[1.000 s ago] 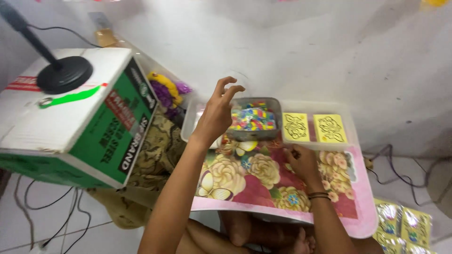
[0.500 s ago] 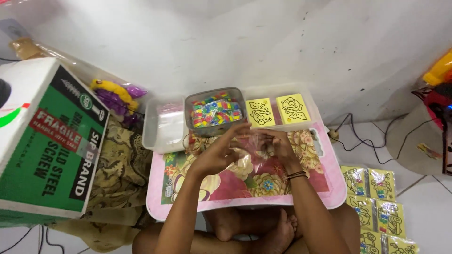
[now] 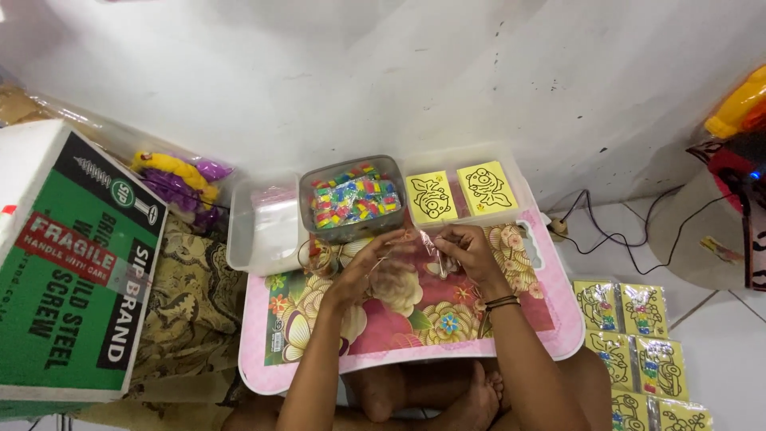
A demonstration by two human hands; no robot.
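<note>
Both my hands meet over the floral tray, working a small clear plastic sleeve.

From nine o'clock: a green-and-white cardboard box (image 3: 72, 263) sits on patterned brown cloth (image 3: 187, 311), then an empty clear plastic tub (image 3: 259, 227) and a grey rectangular container of multicoloured packets (image 3: 353, 198) at twelve o'clock. My left hand (image 3: 369, 267) has its fingers curled, pinching one edge of the thin transparent sleeve (image 3: 415, 251); my right hand (image 3: 467, 251) is closed on the other edge, possibly around a thin stick, though it's too small to be sure. I judge this the filling or opening stage; next calls for holding the mouth steady. At one o'clock lie two yellow outline-drawing cards (image 3: 459, 191). The pink lap tray with flower print (image 3: 415, 319) rests over crossed legs; white wall, tiled floor, more packed yellow cards (image 3: 630, 351) at four o'clock.
</note>
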